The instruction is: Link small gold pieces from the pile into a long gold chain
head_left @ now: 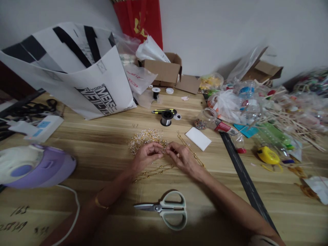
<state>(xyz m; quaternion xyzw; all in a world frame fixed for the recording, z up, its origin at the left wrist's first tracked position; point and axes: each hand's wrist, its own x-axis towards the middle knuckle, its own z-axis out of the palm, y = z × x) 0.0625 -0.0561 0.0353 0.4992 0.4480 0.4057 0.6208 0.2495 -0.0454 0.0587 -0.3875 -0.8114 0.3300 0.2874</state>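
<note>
My left hand (147,155) is closed in a pinch at the front right edge of a pile of small gold and silver beads (140,138). Fingertip to fingertip with it, my right hand (183,158) pinches too. Whatever is between the fingers is too small to make out. A gold beaded chain (153,171) lies on the table below the hands, and another stretch of gold chain (180,136) runs up behind my right hand. Nearer to me lie scissors (173,209) with pale green handles, blades pointing left.
Behind the beads are a spool of wire (166,118), a yellow-black utility knife (160,111) and a white card (198,138). A large paper bag (102,85) and a purple-white appliance (51,167) stand left. Jars, sticks and a yellow tape measure (268,155) crowd the right.
</note>
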